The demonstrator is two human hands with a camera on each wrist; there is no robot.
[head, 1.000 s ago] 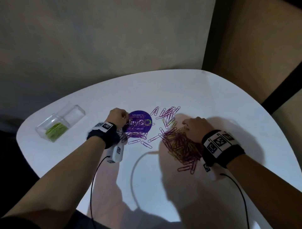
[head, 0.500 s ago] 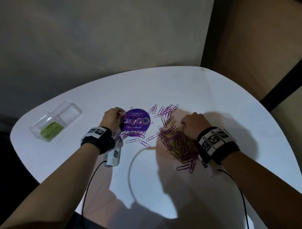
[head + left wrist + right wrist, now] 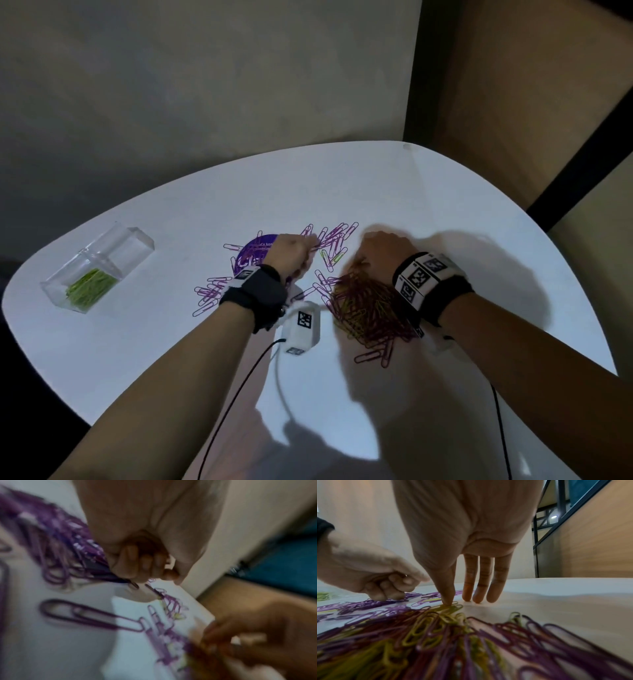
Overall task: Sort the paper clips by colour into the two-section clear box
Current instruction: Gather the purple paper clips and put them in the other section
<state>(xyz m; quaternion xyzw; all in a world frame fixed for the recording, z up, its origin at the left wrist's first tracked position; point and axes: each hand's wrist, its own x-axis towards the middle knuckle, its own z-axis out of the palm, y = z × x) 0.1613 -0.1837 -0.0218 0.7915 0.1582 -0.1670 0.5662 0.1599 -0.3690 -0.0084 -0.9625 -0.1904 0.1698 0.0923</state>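
Observation:
Purple and yellow-green paper clips lie heaped in a mixed pile under my right wrist. More purple clips are scattered further off. My left hand is a fist beside them, its fingers curled round purple clips. On the pile's far edge, my right hand pinches a yellow-green clip between thumb and forefinger. Its other fingers are straight, with their tips on the table. The clear two-section box stands far left, with green clips in its near section.
A round purple disc with print lies partly under my left hand. Loose purple clips lie left of my left wrist. The white table ends in rounded edges, with a wooden panel behind on the right.
My left hand has moved right from the purple disc to the far scatter of purple clips. My right hand has shifted slightly away from me at the pile's far edge.

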